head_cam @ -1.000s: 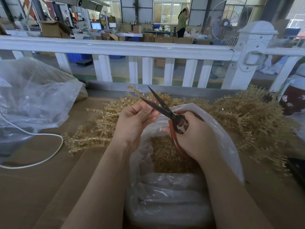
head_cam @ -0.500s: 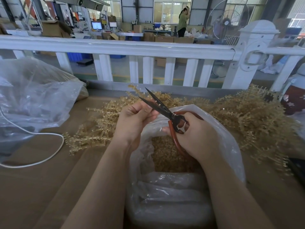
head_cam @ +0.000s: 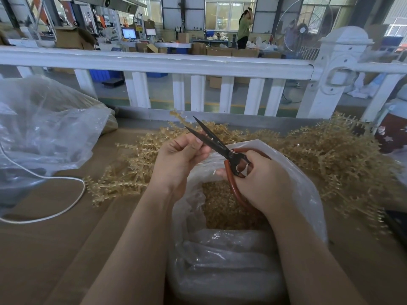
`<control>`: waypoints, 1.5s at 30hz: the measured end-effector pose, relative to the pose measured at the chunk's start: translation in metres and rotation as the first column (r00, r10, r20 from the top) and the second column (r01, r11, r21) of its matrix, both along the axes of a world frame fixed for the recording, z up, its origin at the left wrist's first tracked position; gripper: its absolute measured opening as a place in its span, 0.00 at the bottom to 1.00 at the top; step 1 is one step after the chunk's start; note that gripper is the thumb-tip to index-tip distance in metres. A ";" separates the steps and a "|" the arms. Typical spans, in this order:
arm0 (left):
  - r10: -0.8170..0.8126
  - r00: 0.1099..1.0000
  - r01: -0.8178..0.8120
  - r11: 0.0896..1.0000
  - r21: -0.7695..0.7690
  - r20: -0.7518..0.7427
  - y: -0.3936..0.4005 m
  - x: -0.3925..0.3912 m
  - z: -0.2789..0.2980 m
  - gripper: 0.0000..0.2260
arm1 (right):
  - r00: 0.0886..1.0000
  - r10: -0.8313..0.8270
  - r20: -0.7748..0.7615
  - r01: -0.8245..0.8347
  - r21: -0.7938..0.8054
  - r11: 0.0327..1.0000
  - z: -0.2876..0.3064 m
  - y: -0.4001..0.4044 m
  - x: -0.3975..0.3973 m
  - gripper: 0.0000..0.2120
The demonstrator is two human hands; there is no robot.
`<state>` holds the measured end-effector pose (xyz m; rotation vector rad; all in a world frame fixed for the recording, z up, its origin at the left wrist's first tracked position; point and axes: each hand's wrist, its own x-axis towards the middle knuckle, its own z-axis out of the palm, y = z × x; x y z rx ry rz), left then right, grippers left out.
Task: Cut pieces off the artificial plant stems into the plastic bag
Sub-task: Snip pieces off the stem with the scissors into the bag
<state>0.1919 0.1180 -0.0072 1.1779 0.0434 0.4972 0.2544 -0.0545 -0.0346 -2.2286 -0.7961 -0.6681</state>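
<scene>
Brown flat worktable [head_cam: 44,249]: bears all items noted below.

White painted railing with square balusters [head_cam: 154,64]: runs along the far edge of the table.

Heap of pale golden artificial plant stems with short knobbed side twigs [head_cam: 334,159]: spread across the far half of the table, from behind the hands out to the right; a smaller spread [head_cam: 119,183] lies to the left of the left forearm.

Large crumpled clear plastic sack [head_cam: 44,128]: on the table at far left, well apart from the hands.

Clear plastic bag, mouth open upward [head_cam: 308,194]: stands at the near centre, between the forearms. Small golden cut pieces [head_cam: 220,205] lie inside it.

White cable [head_cam: 72,199]: loops over the table at left, just below the sack.

Left hand [head_cam: 178,159]: held over the bag's far left rim, fingers curled, thumb and fingertips pinching a thin stem piece, most of it hidden by the fingers, right at the blades.

Right hand [head_cam: 262,181]: over the bag's mouth, fingers curled round the red-brown handle loops of the scissors.

Black-bladed scissors with red-brown handles [head_cam: 211,139]: tips pointing up and away to the left, blades parted in a narrow V, the lower blade touching the left fingertips.
</scene>
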 end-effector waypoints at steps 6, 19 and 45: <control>0.010 1.000 -0.011 1.000 -0.010 -0.019 0.002 0.001 -0.001 0.05 | 1.000 0.017 0.005 -0.017 0.002 1.000 -0.002 0.000 0.003 0.29; 0.042 0.999 -0.040 0.998 0.056 -0.033 0.005 -0.001 -0.001 0.07 | 0.999 -0.032 -0.001 0.032 -0.045 0.999 0.006 -0.002 -0.004 0.21; -0.009 0.999 0.011 0.998 0.068 -0.033 0.000 -0.006 0.005 0.09 | 1.000 -0.023 0.007 0.023 0.000 1.000 0.002 0.001 -0.002 0.30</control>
